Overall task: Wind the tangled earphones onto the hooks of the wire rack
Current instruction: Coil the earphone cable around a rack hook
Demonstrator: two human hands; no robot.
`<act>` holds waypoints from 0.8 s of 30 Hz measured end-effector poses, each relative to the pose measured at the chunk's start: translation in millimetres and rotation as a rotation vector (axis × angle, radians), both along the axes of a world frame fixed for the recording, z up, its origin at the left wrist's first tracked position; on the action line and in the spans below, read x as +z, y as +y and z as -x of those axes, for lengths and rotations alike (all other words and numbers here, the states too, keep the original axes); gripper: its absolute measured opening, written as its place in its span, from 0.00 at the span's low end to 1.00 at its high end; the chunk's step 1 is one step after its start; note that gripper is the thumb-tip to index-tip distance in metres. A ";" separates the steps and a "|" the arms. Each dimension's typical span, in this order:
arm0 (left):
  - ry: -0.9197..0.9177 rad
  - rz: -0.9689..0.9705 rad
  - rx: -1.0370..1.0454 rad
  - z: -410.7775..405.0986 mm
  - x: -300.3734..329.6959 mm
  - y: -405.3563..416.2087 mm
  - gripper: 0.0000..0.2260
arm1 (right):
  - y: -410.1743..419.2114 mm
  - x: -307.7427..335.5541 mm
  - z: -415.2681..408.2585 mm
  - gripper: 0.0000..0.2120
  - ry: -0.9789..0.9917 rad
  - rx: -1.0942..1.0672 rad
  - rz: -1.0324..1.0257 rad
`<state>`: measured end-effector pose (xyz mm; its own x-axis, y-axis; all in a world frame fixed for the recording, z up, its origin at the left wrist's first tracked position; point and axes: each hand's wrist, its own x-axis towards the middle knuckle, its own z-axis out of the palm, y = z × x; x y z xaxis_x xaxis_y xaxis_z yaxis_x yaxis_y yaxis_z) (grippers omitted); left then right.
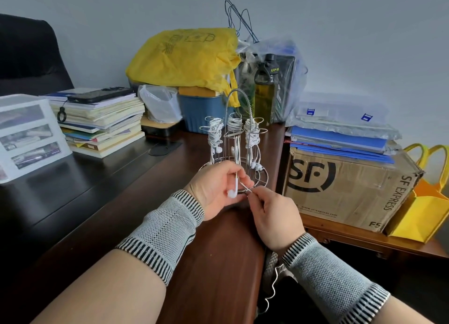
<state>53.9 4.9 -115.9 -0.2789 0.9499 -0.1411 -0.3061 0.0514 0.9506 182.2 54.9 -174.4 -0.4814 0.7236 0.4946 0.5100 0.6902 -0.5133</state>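
Book stack point(102, 122) with phone point(99, 95): desk point(97, 190), ten o'clock. Left hand point(216, 190): fingers curled, pinching a white earbud point(232, 193) at centre. Wire rack point(234, 141): twelve o'clock of the hands, three wound earphone bundles point(251, 134) on its hooks. Right hand point(274, 214): pinching the cord point(245, 187). Cardboard box point(345, 190): three o'clock.

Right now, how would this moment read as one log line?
left hand: holds earbud | right hand: pinches cord | rack: three bundles wound
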 end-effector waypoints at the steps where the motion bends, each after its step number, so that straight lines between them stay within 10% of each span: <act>1: 0.028 0.007 0.007 0.5 -0.7 -0.2 0.11 | 0.3 0.7 -0.2 0.12 -0.006 0.008 0.001; 14: 0.480 -0.102 0.504 8.2 -6.5 9.5 0.09 | -7.9 4.6 -0.9 0.13 -0.069 0.059 -0.073; 24: 0.777 -0.154 0.499 5.7 -13.0 20.4 0.09 | -8.1 0.1 -1.5 0.13 -0.061 0.080 -0.105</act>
<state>48.2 25.2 -128.9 -0.6230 0.6873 0.3734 0.4654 -0.0580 0.8832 183.7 46.8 -174.4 -0.5667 0.6277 0.5337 0.4797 0.7780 -0.4057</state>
